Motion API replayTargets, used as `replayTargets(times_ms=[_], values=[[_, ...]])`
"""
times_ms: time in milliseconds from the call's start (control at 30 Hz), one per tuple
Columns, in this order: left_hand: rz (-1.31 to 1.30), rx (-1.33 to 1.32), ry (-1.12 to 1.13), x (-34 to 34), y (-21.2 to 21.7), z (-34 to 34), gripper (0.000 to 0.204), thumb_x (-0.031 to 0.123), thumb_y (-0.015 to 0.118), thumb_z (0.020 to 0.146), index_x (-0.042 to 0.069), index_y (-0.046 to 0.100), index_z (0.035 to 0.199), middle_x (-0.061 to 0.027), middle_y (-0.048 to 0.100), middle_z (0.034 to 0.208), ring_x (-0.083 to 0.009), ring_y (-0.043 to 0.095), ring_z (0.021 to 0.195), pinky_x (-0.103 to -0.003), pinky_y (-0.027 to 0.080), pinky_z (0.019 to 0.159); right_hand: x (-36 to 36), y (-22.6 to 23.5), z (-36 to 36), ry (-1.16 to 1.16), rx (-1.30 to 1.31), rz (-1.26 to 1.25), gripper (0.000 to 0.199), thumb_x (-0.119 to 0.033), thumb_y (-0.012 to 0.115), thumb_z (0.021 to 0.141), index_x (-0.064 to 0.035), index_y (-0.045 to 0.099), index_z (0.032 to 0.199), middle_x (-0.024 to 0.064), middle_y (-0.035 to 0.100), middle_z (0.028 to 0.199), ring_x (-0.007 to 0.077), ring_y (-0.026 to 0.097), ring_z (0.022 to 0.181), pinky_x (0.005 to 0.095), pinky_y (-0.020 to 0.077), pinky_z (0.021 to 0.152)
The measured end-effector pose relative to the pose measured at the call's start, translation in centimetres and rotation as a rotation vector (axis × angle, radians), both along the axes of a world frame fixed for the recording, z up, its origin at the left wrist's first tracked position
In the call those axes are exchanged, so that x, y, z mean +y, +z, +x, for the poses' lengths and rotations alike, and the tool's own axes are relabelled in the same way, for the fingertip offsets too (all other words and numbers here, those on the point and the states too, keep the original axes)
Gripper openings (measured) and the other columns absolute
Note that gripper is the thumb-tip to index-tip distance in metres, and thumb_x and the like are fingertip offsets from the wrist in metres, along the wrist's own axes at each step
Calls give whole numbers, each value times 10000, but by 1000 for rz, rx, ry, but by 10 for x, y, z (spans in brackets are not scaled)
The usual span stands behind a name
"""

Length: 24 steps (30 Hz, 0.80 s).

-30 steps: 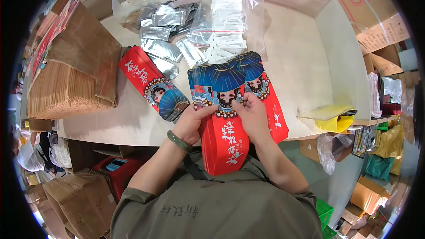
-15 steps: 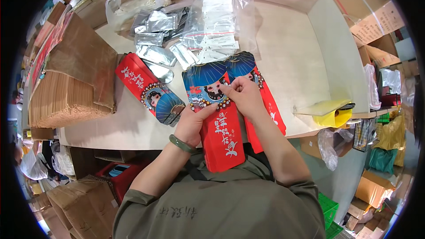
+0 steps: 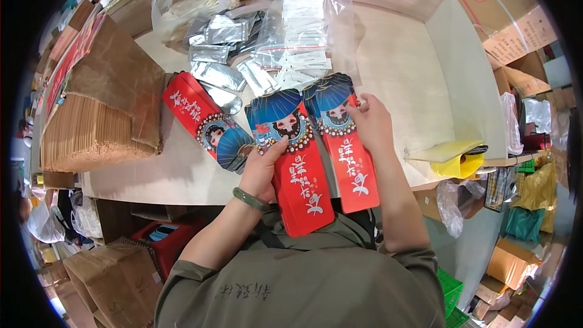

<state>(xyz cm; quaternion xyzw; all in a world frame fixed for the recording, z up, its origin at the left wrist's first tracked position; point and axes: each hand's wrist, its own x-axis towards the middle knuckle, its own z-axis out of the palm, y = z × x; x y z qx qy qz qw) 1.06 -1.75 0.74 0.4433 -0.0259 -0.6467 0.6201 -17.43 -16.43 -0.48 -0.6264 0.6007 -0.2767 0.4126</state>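
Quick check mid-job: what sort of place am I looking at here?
Likely a small packing or stockroom bench: red printed pouches in hand, a stack of brown paper bags, silver sachets in clear bags, cardboard boxes below.

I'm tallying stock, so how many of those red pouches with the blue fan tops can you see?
3, at least. One red pouch is in the left hand, one lies under the right hand, and one lies on the table to the left. Each may be a stack hiding more.
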Motion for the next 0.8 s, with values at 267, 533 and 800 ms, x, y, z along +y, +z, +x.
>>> replayTargets(times_ms=[267,533,800], values=[[-71,9,-60,-3,5,-6,299,103,613,887,26,520,1160,-97,637,1075,-191,647,919,-339,543,787,50,6,38,221,-339,261,182,-171,698,837,-22,599,804,-40,523,674,34,448,624,208,373,561],[-24,19,16,1,4,-4,311,115,619,884,29,518,1166,-89,633,1087,-198,635,945,-356,533,811,34,0,30,187,-269,124,145,-108,638,863,25,640,921,-49,562,694,22,463,631,197,383,578],[-24,10,20,2,5,-4,311,110,621,878,31,520,1162,-87,631,1087,-192,631,952,-346,523,828,16,-1,14,77,283,-817,171,-178,647,856,-10,630,883,-7,502,620,73,461,590,217,385,567]])
